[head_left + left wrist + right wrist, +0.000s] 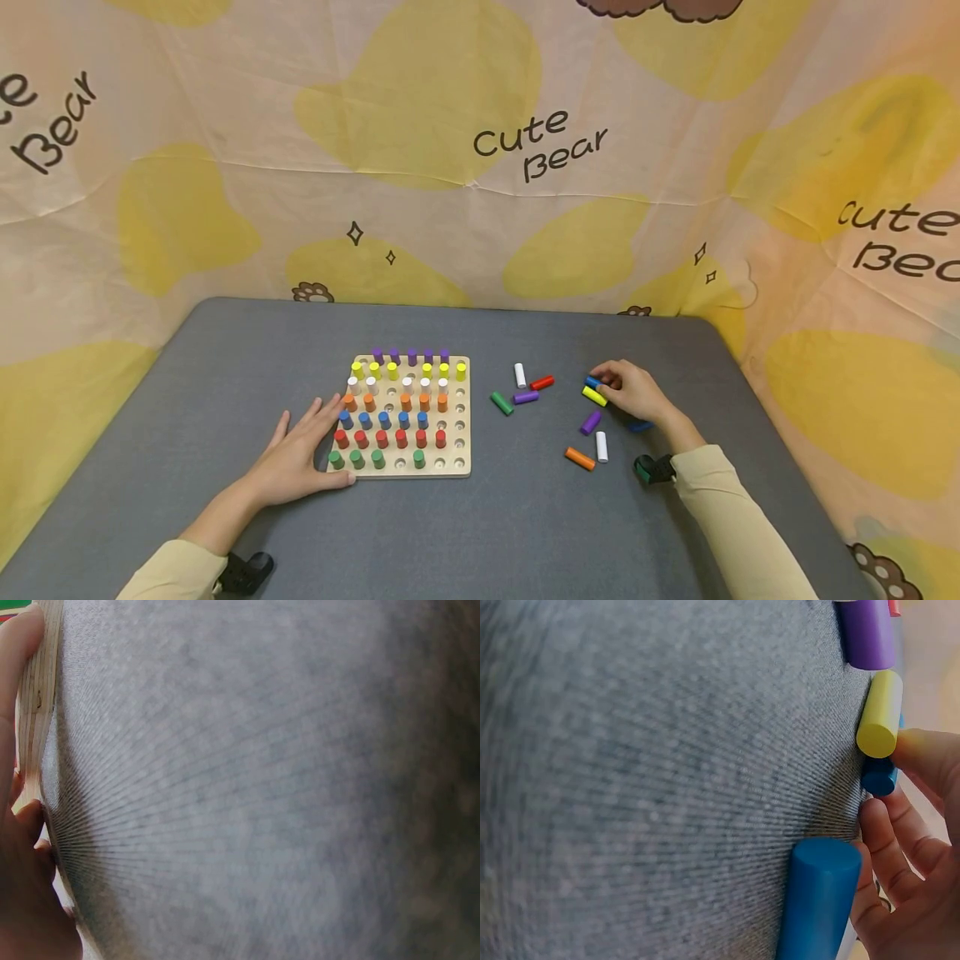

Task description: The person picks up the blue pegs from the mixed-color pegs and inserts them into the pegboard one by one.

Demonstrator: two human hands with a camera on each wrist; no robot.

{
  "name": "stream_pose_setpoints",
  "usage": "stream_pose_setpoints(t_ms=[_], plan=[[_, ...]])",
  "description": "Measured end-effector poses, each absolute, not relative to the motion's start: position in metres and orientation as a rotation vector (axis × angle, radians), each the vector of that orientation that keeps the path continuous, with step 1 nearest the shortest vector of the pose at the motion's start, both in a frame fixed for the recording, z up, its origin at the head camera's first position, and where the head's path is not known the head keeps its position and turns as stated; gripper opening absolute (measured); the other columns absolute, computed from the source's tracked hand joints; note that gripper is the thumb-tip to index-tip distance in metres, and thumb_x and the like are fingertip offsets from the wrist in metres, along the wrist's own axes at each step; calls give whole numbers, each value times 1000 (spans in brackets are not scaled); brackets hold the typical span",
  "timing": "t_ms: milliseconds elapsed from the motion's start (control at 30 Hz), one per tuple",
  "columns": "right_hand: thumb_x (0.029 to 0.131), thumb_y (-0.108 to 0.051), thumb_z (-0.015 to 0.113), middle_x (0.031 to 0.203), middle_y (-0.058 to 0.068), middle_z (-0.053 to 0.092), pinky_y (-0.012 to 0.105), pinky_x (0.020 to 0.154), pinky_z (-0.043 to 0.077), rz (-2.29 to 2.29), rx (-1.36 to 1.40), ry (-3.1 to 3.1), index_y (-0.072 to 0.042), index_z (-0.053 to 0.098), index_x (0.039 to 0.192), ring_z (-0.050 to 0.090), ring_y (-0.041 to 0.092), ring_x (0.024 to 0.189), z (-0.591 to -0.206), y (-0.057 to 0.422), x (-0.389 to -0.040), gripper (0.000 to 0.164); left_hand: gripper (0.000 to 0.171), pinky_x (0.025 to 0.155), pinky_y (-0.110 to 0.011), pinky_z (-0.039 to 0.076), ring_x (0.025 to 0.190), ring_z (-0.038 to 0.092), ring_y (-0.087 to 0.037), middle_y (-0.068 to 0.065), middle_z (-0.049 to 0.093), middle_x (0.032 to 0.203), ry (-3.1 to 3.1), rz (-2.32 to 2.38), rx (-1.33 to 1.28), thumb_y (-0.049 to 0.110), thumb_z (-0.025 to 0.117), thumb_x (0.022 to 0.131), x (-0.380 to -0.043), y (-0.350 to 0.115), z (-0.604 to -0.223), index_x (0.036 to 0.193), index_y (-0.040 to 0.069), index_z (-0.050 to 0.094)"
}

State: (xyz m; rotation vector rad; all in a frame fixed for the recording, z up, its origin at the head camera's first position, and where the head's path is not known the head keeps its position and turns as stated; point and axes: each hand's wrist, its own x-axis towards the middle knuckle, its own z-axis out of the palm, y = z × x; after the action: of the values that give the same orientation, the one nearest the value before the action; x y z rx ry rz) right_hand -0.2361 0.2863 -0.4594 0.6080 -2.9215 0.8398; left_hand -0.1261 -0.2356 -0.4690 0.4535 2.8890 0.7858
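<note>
A wooden pegboard (465, 417) bears rows of coloured pegs in purple, yellow, white, orange, blue, red and green, with some holes bare. My left hand (296, 458) lies at the board's left side, fingers spread and fairly straight. Its thumb touches the front edge, and in the left wrist view the hand shows against the board's side (37, 697). Over on the right, my right hand (633, 390) pinches a blue peg (879, 777) between thumb and fingers. A yellow peg (595, 396) lies right beside it, close to the thumb.
Between board and right hand lie loose pegs: white (520, 375), red (542, 382), purple (526, 397) and green (502, 403). Nearer me are purple (591, 422), white (602, 447) and orange (580, 458) pegs. Another blue peg (640, 426) lies partly under the right hand.
</note>
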Motion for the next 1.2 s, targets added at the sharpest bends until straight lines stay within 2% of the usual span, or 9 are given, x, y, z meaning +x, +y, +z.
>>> stream_pose_setpoints(t_ms=[267,767,1033,1200], plan=[[82,-4,64,81,7,58,26,61,42,836,592,-2937,-4,66,102,51,15,70,-459,283,-235,20,109,106,-63,-6,139,13,-39,-12,19,153,2891,786,461,66,69,65,-126,-236,-470,148,13,21],[86,-9,63,83,5,56,27,61,40,793,563,-2915,-8,65,106,48,15,71,-452,270,-235,21,109,105,-63,-6,139,13,-40,-13,19,153,2889,783,462,65,69,65,-125,-236,-469,148,12,22],[86,-8,62,84,4,55,27,61,42,777,670,-2881,-3,61,115,48,13,72,-448,249,-233,30,109,105,-63,-6,139,13,-39,-12,19,153,2887,777,457,66,68,65,-126,-237,-470,148,12,21],[87,-8,61,82,3,53,23,58,41,808,739,-2850,-2,64,114,45,12,69,-445,235,-229,27,110,105,-63,-6,139,12,-39,-12,19,153,2884,775,454,66,69,65,-127,-236,-471,148,12,21]])
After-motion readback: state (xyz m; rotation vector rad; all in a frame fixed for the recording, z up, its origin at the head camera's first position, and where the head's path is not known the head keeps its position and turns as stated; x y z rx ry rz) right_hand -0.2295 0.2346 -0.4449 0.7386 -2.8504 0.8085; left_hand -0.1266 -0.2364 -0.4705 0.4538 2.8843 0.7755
